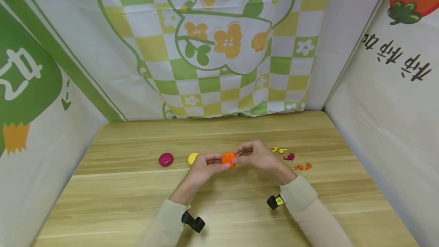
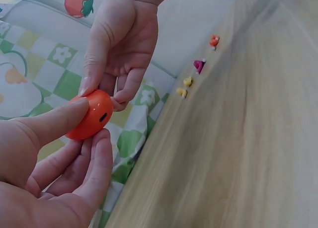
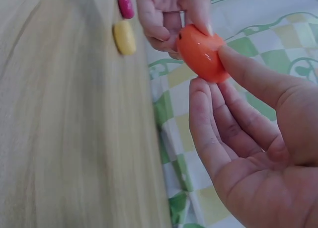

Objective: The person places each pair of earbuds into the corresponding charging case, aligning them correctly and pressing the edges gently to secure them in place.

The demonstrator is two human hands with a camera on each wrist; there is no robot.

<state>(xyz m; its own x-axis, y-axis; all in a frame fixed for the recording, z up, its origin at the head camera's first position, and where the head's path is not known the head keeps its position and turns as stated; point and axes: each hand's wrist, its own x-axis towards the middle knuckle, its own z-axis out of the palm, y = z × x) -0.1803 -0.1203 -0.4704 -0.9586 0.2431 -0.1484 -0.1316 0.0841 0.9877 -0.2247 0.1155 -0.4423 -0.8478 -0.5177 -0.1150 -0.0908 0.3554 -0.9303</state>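
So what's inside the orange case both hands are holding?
Nothing shows: the orange case is closed, pinched between left hand and right hand. Only a small slot shows on its shell.

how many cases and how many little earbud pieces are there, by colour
Cases: 3 — orange case held between the left hand and right hand, yellow case, magenta case.
Earbud pairs on the table: 3 — yellow earbuds, magenta earbuds, orange earbuds.
Total: 6 items.
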